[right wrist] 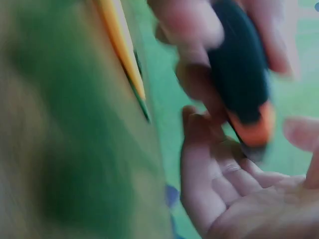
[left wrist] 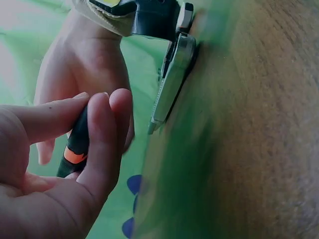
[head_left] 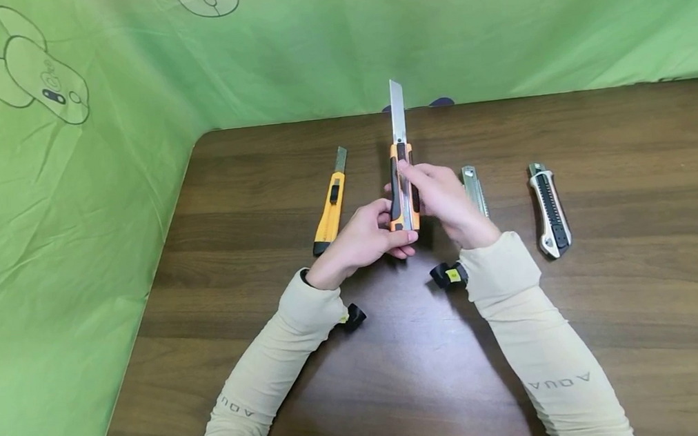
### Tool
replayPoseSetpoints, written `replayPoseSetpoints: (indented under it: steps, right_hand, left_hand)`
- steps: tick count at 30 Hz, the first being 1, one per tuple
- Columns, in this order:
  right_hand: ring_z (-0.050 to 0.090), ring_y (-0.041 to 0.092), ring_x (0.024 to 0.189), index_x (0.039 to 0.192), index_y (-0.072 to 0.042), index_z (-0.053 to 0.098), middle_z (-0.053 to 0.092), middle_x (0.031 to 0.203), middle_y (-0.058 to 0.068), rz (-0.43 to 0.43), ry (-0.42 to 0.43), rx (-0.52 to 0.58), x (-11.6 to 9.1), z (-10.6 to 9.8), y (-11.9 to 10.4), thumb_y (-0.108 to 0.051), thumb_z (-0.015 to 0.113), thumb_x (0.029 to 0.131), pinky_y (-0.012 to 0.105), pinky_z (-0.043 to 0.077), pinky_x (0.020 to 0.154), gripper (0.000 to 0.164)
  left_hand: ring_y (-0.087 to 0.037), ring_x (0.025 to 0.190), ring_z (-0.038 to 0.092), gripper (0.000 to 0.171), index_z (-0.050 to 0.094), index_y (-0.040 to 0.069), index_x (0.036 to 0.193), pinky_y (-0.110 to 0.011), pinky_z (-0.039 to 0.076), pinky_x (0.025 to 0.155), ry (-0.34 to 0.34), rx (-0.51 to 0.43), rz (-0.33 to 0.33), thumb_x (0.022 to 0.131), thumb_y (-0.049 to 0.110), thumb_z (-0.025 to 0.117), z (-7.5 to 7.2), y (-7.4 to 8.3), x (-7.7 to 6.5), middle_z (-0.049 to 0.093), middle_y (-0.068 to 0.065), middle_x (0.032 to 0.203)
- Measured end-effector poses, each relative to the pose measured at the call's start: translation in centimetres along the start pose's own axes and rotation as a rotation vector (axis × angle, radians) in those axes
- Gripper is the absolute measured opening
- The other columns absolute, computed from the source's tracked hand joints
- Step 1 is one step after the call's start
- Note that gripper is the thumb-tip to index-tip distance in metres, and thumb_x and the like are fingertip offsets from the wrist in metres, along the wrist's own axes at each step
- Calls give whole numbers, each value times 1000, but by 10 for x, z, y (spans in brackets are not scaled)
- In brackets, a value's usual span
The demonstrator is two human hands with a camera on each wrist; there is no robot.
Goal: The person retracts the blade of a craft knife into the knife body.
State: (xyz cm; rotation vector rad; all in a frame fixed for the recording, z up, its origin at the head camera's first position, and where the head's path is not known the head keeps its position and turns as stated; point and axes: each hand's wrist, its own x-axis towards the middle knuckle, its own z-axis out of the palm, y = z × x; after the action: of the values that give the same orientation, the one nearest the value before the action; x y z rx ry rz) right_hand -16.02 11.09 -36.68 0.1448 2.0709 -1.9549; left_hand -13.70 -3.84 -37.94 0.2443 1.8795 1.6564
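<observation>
Both hands are on a large orange and black utility knife (head_left: pixel 395 186), held over the table with its long blade (head_left: pixel 397 106) out and pointing away. Its butt end is pinched between the thumb and fingers of my left hand (head_left: pixel 363 236). My right hand (head_left: pixel 443 196) wraps the knife from the right side, thumb on the slider near the blade end, other fingers mostly hidden behind it. The left wrist view shows a black and orange part (left wrist: pixel 77 137) between the left fingers. Motion blurs the knife's dark grip (right wrist: pixel 239 64) in the right wrist view.
A yellow cutter (head_left: pixel 330 213) with some blade out lies left of the hands. Behind the right wrist lies a metal cutter (head_left: pixel 473 186), partly covered. Further right is a silver and black cutter (head_left: pixel 550 211). A green curtain (head_left: pixel 334 46) borders the wooden table (head_left: pixel 651 254).
</observation>
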Motion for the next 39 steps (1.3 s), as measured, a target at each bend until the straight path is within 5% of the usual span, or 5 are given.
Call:
replayPoseSetpoints:
  steps: [7, 15, 22, 29, 39]
  right_hand:
    - [63, 18, 88, 118, -2, 51, 59, 113, 13, -65, 58, -281, -13, -40, -16, -44, 52, 87, 26, 53, 72, 52]
    - [62, 7, 70, 107, -3, 56, 63, 79, -13, -106, 154, -427, -25, -76, -21, -42, 58, 84, 22, 52, 60, 46]
    - [59, 14, 66, 106, -2, 57, 63, 74, 2, -38, 144, -662, -28, -92, -15, -48, 58, 82, 23, 47, 58, 52]
    - [57, 24, 84, 105, -3, 59, 65, 92, 15, -15, 158, -850, -32, -101, -13, -53, 54, 81, 32, 41, 66, 56]
    - [57, 27, 86, 105, -3, 58, 65, 94, 16, 22, 115, -885, -32, -103, -13, -54, 54, 81, 35, 42, 68, 56]
  left_hand:
    - [-18, 61, 65, 36, 41, -3, 108, -35, 55, 64, 3, -20, -70, 80, 2, 64, -2, -5, 4, 60, -16, 87]
    - [-17, 58, 64, 39, 38, -4, 110, -32, 55, 62, 3, 13, -116, 80, 1, 63, -2, -10, 6, 58, -12, 81]
    - [-17, 57, 64, 39, 39, -4, 111, -32, 55, 62, -9, 3, -154, 81, 1, 63, -2, -13, 8, 58, -13, 80]
    - [-17, 56, 64, 48, 33, -4, 119, -31, 55, 60, 16, 22, -186, 81, 1, 62, -1, -13, 9, 57, -13, 81]
    - [-18, 54, 64, 64, 25, -1, 129, -32, 55, 59, 23, 79, -179, 80, 6, 65, 0, -15, 9, 57, -14, 82]
